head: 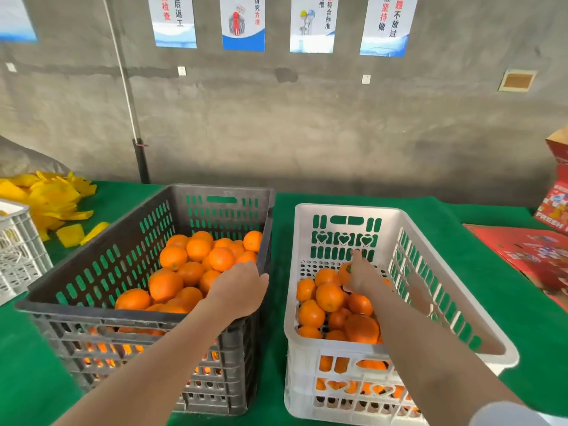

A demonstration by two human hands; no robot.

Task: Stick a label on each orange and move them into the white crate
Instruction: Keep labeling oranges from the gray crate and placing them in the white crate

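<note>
A black crate (92, 250) on the left holds a heap of oranges (173, 256). My left hand (239, 287) reaches into it near its right wall, palm down over the fruit; its fingers are hidden beneath it. The white crate (347, 208) stands to the right, with several oranges (329, 296) piled in its near half. My right hand (362, 276) is low inside this crate and grips an orange with a green label (346, 269) at the far edge of the pile, thumb pointing up.
Both crates sit on a green cloth-covered table (461, 229). A pile of yellow foam pieces (52, 198) and a grey-white crate (18, 244) lie at the left. Red cartons (534, 250) lie at the right. A black pole (142, 161) stands behind the black crate.
</note>
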